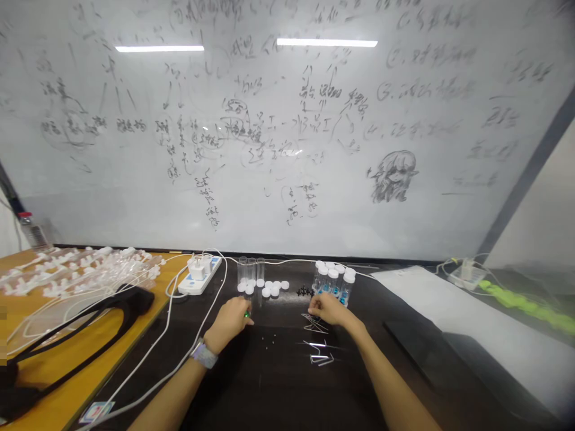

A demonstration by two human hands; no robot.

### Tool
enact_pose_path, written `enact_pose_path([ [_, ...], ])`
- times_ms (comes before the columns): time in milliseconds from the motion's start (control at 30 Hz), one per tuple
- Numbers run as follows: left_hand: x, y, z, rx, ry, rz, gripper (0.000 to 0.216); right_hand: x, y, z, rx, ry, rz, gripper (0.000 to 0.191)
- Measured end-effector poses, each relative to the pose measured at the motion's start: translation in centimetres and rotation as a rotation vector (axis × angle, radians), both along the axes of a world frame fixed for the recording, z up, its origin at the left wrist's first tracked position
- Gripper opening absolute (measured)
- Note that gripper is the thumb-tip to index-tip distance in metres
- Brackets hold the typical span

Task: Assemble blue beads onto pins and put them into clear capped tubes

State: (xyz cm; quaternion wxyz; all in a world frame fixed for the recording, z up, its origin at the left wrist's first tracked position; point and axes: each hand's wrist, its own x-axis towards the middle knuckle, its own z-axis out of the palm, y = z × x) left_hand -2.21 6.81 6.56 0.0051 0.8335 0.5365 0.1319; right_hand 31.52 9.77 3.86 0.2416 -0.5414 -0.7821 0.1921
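My left hand rests on the dark table with fingers curled, pinching a small green object. A watch sits on that wrist. My right hand lies to the right, fingers closed near bent metal wires; what it pinches is too small to name. Beyond the hands stand empty clear vials, loose white caps, a pile of small black pieces and capped vials with blue contents.
A white power strip with cables lies left of the vials. Clear plastic parts with white clips cover an orange surface at left, beside a black strap. A white sheet lies at right. A scribbled whiteboard fills the background.
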Motion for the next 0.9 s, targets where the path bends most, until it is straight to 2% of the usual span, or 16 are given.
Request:
enact_pose_path([
  [100,0.0,-0.1,0.0,-0.030,0.012,0.025,0.010,0.3,-0.2,-0.5,-0.013,-0.029,-0.073,0.017],
  [200,0.8,0.0,-0.1,-0.080,-0.052,-0.032,0.009,-0.3,-0.4,-0.8,-0.054,-0.058,-0.137,0.023],
  [333,2.8,0.6,-0.5,-0.075,-0.128,-0.142,0.009,-1.6,-0.4,-1.0,-0.081,-0.095,-0.151,0.030],
  [433,4.5,1.4,-1.1,-0.062,-0.151,-0.167,0.012,-2.0,-0.3,-1.2,-0.057,-0.102,-0.139,0.038],
  [500,5.4,1.7,-1.7,-0.088,-0.180,-0.170,0.007,-1.9,-0.2,-1.3,-0.039,-0.102,-0.134,0.038],
  [567,6.0,1.9,-2.3,-0.110,-0.235,-0.175,0.008,-1.4,-0.2,-1.4,-0.023,-0.097,-0.142,0.029],
  [667,6.4,1.9,-3.2,-0.060,-0.362,-0.174,0.008,-0.7,0.1,-1.7,0.048,-0.085,-0.144,0.011],
  [733,6.5,1.8,-3.7,-0.046,-0.482,-0.164,0.012,-0.4,0.2,-2.0,0.093,-0.096,-0.080,0.013],
  [833,6.8,1.7,-4.2,-0.216,-0.748,-0.143,0.021,-0.3,0.4,-2.3,0.084,-0.128,0.013,0.006],
  [900,7.0,1.6,-4.5,-0.390,-0.980,-0.137,0.027,-0.5,0.4,-2.5,0.076,-0.137,0.010,0.012],
])
